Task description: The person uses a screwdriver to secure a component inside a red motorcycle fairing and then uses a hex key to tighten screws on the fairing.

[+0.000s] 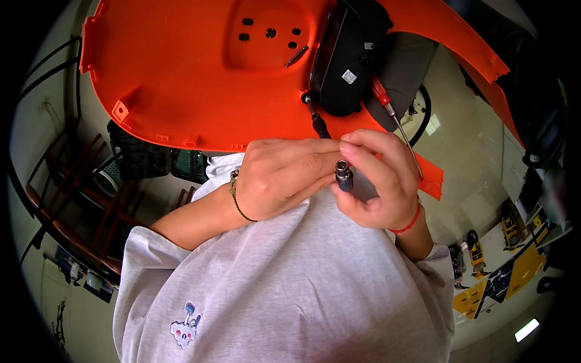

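My right hand [378, 181] is curled around a small dark tool with a round metal socket end [343, 174], which points upward. My left hand [281, 172] reaches across beside it, fingers pressed together and fingertips meeting those of my right hand; whatever they grip is hidden. Just beyond them lies a black-handled screwdriver [318, 124] on a large orange molded plastic panel [175, 72]. A red-handled screwdriver [384, 97] lies to the right, beside a black zippered pouch [339, 78]. A small metal bit [296, 56] rests in the panel's recess.
A curved orange arm [460, 36] extends at upper right. Dark wooden chairs [72, 199], open tool cases [136, 157] and a green basket [109, 172] stand at left. Yellow-and-black items [475, 251] sit at lower right.
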`<state>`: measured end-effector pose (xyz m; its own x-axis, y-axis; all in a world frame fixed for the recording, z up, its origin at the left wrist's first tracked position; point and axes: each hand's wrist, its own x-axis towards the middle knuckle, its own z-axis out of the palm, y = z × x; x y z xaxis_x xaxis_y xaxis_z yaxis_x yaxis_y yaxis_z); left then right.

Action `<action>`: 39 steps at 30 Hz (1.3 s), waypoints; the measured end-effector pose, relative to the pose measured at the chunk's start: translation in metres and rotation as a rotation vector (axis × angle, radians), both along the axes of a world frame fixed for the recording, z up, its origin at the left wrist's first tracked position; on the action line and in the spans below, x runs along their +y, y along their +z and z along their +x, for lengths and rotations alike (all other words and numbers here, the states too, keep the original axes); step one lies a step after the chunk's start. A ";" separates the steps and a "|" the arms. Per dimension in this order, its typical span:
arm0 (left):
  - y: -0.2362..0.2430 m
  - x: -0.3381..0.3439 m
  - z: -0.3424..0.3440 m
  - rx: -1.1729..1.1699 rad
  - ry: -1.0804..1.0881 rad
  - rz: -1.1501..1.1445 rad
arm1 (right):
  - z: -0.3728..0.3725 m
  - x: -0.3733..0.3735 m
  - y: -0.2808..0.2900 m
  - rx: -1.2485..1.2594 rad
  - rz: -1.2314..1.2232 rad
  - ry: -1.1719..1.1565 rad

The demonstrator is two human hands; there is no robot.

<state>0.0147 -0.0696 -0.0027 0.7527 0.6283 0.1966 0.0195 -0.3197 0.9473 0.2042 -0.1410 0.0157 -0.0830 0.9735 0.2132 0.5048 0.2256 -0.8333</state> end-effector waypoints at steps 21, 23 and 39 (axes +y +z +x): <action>-0.003 -0.002 0.003 0.158 0.075 0.133 | -0.018 0.015 0.038 -0.241 -0.160 -0.007; -0.006 -0.006 0.007 0.149 0.148 0.127 | -0.023 0.013 0.038 -0.071 -0.293 -0.093; -0.010 -0.009 0.002 0.271 0.069 0.177 | -0.014 0.021 0.052 -0.107 -0.538 -0.085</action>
